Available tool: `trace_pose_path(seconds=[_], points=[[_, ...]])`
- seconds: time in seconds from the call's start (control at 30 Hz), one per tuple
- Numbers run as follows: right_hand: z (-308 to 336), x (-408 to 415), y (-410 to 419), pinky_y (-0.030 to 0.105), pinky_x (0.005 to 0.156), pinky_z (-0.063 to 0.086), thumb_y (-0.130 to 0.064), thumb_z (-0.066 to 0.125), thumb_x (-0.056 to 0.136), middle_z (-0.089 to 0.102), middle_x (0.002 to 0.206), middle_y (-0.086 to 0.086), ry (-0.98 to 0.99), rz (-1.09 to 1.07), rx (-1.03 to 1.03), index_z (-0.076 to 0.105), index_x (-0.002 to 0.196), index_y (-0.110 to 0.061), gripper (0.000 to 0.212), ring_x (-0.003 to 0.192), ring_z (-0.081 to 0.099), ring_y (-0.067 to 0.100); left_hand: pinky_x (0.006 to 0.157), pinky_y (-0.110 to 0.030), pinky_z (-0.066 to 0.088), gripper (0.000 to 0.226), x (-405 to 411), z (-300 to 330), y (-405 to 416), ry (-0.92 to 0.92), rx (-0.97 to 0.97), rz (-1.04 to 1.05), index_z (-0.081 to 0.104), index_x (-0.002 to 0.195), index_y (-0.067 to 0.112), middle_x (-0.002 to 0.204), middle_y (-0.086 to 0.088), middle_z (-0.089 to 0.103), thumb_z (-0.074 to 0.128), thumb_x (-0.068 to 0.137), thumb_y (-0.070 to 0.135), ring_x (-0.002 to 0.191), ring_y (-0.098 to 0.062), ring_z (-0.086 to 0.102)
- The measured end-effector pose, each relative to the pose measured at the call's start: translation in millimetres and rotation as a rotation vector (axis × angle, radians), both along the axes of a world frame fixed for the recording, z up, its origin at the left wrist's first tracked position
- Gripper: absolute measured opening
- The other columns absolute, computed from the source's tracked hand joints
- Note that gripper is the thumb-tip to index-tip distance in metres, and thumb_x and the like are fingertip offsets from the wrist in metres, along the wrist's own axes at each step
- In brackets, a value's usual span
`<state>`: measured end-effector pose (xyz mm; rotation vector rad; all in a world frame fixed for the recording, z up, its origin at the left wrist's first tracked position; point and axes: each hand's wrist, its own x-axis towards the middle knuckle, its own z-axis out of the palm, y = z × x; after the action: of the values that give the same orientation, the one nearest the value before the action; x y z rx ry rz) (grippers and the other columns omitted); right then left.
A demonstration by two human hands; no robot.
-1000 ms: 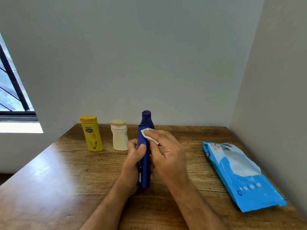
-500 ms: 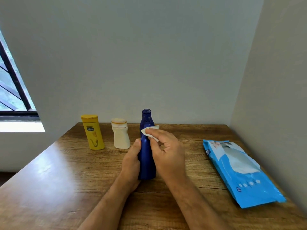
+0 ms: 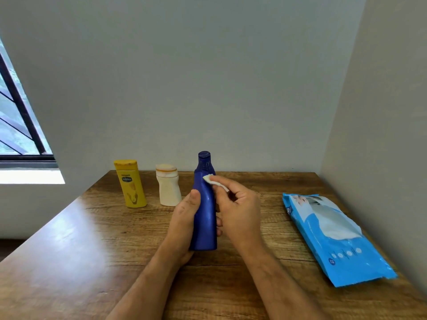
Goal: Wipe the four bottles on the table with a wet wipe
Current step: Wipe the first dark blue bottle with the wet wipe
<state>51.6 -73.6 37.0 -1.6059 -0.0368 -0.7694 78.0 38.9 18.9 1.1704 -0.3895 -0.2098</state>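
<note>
Step in hand: wiping the blue bottle point(image 3: 204, 218) with the wet wipe point(image 3: 211, 180); judged to be mid-task, since only three bottles are in view and the fourth cannot be located.
Left grip: left hand point(image 3: 184, 218) clamped around the lower body of the blue bottle, thumb up the near face, steadying it upright with its base on or just above the bench point(image 3: 80, 250); contact cannot be told.
Right grip: right hand point(image 3: 238, 211) closed on the wet wipe, pinching the folded pad between thumb and fingertips and pressing it against the bottle's shoulder, just above the left grip's thumb.
Other bottles: yellow bottle point(image 3: 130, 183) and cream bottle point(image 3: 168, 184) stand upright side by side, beyond and to the left of the left grip, apart from both hands.
Wipe supply: blue wipe pack point(image 3: 335, 239) lies flat, well to the right of the right grip.
Technique: stroke the pad from the shoulder toward the left grip, then rotate the bottle in the left grip to expose unwiped faces.
Coverage: include cap and neck above the right grip; shift the left grip so the area under the palm is also wiped.
Caution: the tall, narrow bottle will likely tip under side pressure; keep the holding force opposite the wiping force.
</note>
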Motion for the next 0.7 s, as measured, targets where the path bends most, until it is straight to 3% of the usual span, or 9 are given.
trace_pose_path(seconds=[0.1,0.2,0.33,0.43,0.47,0.53,0.6,0.63,0.7], points=[[6,-1,-7,0.014,0.062,0.053,-0.014,0.065,0.095,0.076,0.095,-0.007,-0.022,-0.082,0.189,0.076,0.109,-0.022,0.02,0.081,0.07,0.002,0.061,-0.036,0.056,0.045,1,-1,7,0.051,-0.148,0.001,0.062,0.116,0.005,0.088,-0.015,0.067,0.062,0.081,0.033,0.069,-0.025,0.063],[6,-4,-11,0.012,0.069,0.052,-0.009,0.067,0.093,0.076,0.097,-0.009,-0.067,-0.035,0.122,0.077,0.107,-0.019,0.02,0.088,0.07,0.0,0.062,-0.032,0.052,0.031,6,1,14,0.047,-0.25,0.099,0.069,0.105,0.011,0.082,-0.01,0.07,0.059,0.079,0.024,0.068,-0.022,0.062],[-4,-3,-1,0.013,0.077,0.054,-0.002,0.065,0.093,0.076,0.104,-0.008,-0.107,0.053,-0.229,0.077,0.11,-0.016,0.024,0.096,0.07,0.004,0.073,-0.032,0.062,0.034,9,4,13,-0.038,-0.221,0.109,0.063,0.123,0.014,0.101,-0.008,0.076,0.061,0.09,0.02,0.088,-0.022,0.072],[-5,2,-4,0.013,0.082,0.053,-0.001,0.063,0.093,0.074,0.109,-0.008,-0.174,0.005,-0.307,0.075,0.112,-0.016,0.027,0.103,0.068,0.002,0.086,-0.04,0.061,0.062,9,7,14,-0.137,-0.214,0.175,0.043,0.147,0.029,0.12,-0.001,0.074,0.063,0.091,0.014,0.106,-0.027,0.071],[-5,2,-6,0.014,0.084,0.053,0.0,0.063,0.093,0.074,0.11,-0.007,-0.209,-0.01,-0.347,0.075,0.113,-0.015,0.028,0.104,0.067,0.002,0.085,-0.041,0.062,0.062,9,7,15,-0.168,-0.201,0.211,0.043,0.145,0.032,0.12,0.0,0.074,0.063,0.088,0.015,0.106,-0.029,0.071],[-7,2,-8,0.018,0.088,0.054,0.003,0.063,0.092,0.074,0.111,-0.005,-0.268,-0.027,-0.432,0.075,0.114,-0.014,0.031,0.104,0.067,0.003,0.083,-0.041,0.061,0.038,10,5,16,-0.233,-0.159,0.29,0.059,0.127,0.03,0.123,-0.001,0.071,0.067,0.09,0.025,0.11,-0.034,0.067],[-10,2,-7,0.021,0.09,0.055,0.003,0.064,0.092,0.072,0.112,-0.003,-0.27,-0.021,-0.492,0.074,0.117,-0.015,0.033,0.105,0.066,0.004,0.09,-0.037,0.057,0.021,11,1,16,-0.263,-0.069,0.386,0.072,0.109,0.027,0.136,0.005,0.062,0.063,0.092,0.036,0.123,-0.026,0.061],[-11,2,-6,0.021,0.09,0.055,0.001,0.064,0.092,0.071,0.113,-0.004,-0.249,-0.018,-0.504,0.073,0.119,-0.016,0.033,0.105,0.066,0.004,0.09,-0.035,0.056,0.026,12,-1,17,-0.268,-0.029,0.411,0.075,0.106,0.025,0.142,0.009,0.057,0.056,0.094,0.037,0.126,-0.02,0.06],[-12,2,-6,0.019,0.091,0.054,-0.002,0.065,0.092,0.07,0.113,-0.004,-0.217,-0.031,-0.514,0.071,0.121,-0.017,0.033,0.105,0.064,0.003,0.065,-0.028,0.059,0.039,13,-4,21,-0.3,0.002,0.37,0.075,0.109,0.017,0.142,0.006,0.058,0.041,0.095,0.029,0.109,-0.024,0.069]])
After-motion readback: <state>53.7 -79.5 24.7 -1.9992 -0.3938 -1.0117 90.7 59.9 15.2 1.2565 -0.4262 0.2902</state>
